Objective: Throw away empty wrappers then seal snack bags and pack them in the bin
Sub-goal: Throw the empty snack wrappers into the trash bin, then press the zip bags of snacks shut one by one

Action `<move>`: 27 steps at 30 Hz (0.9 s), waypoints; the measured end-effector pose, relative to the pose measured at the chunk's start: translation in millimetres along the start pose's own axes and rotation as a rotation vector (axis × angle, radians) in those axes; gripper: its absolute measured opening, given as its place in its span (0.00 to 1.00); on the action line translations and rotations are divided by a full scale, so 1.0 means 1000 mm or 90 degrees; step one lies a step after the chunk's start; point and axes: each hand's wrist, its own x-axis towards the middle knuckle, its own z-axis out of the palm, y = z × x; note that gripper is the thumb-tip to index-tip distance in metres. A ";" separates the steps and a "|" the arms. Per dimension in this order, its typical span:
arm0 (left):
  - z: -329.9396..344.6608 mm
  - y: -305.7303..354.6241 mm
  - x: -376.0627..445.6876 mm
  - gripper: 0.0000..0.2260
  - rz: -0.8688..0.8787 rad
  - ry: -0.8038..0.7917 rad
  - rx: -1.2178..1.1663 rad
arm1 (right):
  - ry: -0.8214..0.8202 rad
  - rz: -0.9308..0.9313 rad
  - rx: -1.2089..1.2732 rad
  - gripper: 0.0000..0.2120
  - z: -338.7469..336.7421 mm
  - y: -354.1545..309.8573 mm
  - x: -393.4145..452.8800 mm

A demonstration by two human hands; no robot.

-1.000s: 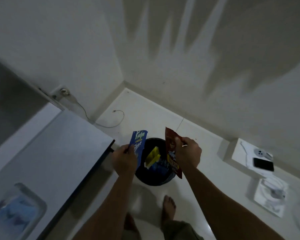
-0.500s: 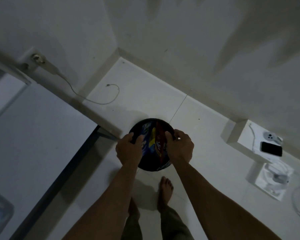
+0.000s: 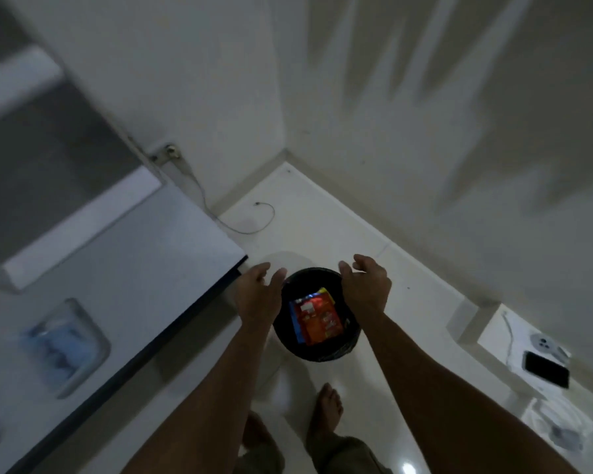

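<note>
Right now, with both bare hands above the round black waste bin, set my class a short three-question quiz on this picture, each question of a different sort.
1. True or false: the left hand grips a wrapper.
2. Which wrapper lies on top in the round black waste bin? A the red-orange wrapper; B the blue wrapper; C a green one.
3. Fill in: the flat black phone lies to the person's ____.

Key: 1 false, both it and the right hand are open and hold nothing; 2 A; 3 right.

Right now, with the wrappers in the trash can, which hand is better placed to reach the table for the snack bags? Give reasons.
Left, probably. The left hand hovers open beside the table edge; the right hand is across the trash can.
</note>
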 end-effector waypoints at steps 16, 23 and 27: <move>-0.313 -0.035 -0.098 0.12 0.098 0.203 -0.206 | -0.281 -0.264 0.075 0.13 0.079 -0.172 -0.184; -0.459 -0.157 -0.176 0.13 0.067 0.284 -0.198 | -0.508 -0.356 0.026 0.10 0.147 -0.185 -0.344; -0.508 -0.224 -0.205 0.12 0.007 0.349 -0.184 | -0.609 -0.401 -0.107 0.09 0.186 -0.173 -0.404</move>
